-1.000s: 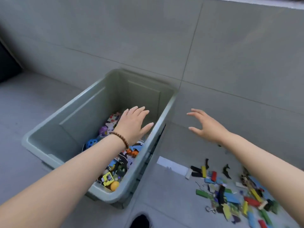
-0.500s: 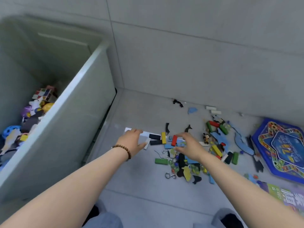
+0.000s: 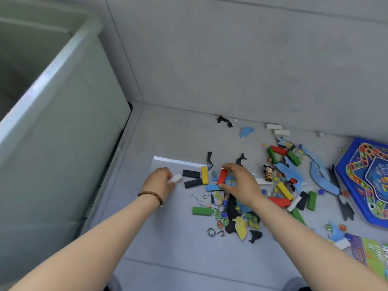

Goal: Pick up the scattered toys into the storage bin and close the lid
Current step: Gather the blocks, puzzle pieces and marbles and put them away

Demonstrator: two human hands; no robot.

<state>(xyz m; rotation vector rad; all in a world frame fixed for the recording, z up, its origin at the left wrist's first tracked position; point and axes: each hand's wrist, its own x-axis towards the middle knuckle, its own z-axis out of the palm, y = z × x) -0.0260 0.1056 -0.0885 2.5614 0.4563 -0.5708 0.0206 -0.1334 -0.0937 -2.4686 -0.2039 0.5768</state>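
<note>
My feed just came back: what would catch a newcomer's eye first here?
Mid-floor, the left hand holds a white block and the right hand pinches a red block amid bright scattered toys. The big pale storage bin fills the left; a blue star game board lies far right.

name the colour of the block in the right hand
Red: the block pinched by the right hand, head view.

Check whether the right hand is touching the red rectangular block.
Touching. The head view shows the right hand pinching the red rectangular block between thumb and fingertips.
</note>
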